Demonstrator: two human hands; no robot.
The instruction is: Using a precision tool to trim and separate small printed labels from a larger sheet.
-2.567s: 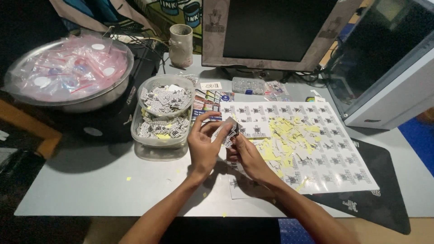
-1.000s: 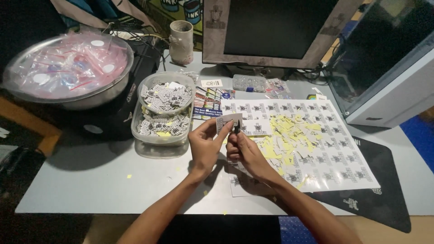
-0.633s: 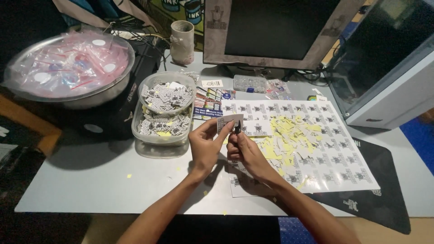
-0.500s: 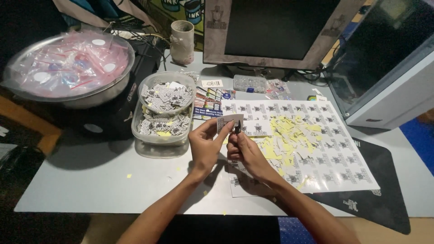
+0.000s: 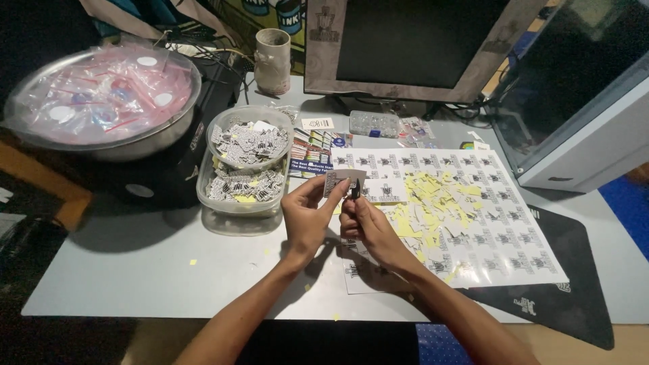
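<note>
My left hand [image 5: 307,215] pinches a small printed sticker piece [image 5: 342,178] by its left end, held up over the desk. My right hand [image 5: 364,223] grips the same piece at its right lower corner with thumb and fingertips, where a small dark bit shows. Both hands hover above the left edge of a large sheet of black-and-white stickers [image 5: 473,223], which has many yellow backing scraps scattered across it. Left of the hands, a clear bowl [image 5: 251,138] of cut stickers sits in a clear tub [image 5: 233,196] holding more.
A big metal bowl [image 5: 101,101] of small plastic bags stands at the far left. A monitor [image 5: 412,47], a cup [image 5: 272,61] and small packets [image 5: 375,123] line the back. A black mat [image 5: 568,297] lies at the right. A grey box [image 5: 588,115] is at the right edge.
The hands lifted the sticker piece slightly off the sheet and now hold it steady; over the last second they have barely moved.
</note>
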